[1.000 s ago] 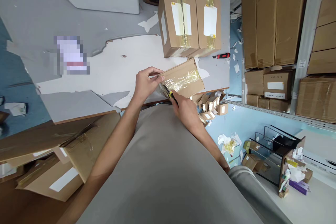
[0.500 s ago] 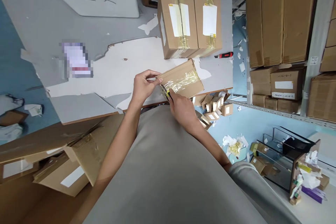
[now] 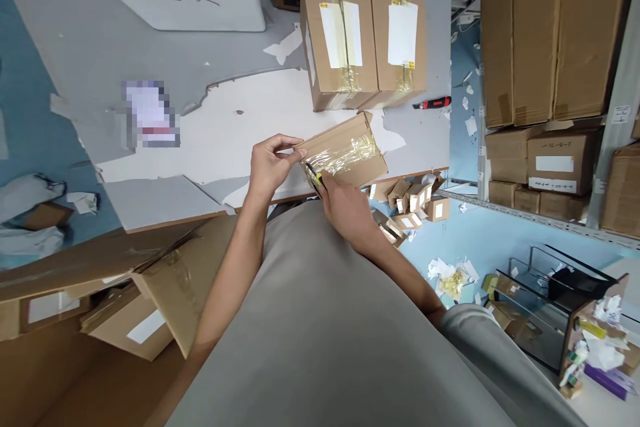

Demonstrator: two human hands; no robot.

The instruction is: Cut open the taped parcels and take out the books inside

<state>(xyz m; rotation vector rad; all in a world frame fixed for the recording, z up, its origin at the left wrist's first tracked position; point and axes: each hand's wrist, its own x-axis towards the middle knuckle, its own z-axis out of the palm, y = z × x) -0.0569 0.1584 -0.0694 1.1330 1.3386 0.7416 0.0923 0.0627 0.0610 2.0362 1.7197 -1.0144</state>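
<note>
My left grip (image 3: 270,165) pinches the left end of a small box (image 3: 345,140), set at an angle by the front edge of the surface (image 3: 220,123), shiny tape (image 3: 343,157) along it. My right grip (image 3: 346,208) holds a cutter (image 3: 319,179) at that same end. Two bigger boxes (image 3: 357,83) stand side by side just beyond, a red knife (image 3: 434,103) to their right.

I could steer over the tabletop (image 3: 210,127) left of my left hand (image 3: 273,163); ahead of my right hand (image 3: 347,210), beyond the carton (image 3: 345,143), two taped boxes (image 3: 366,40) block me
</note>
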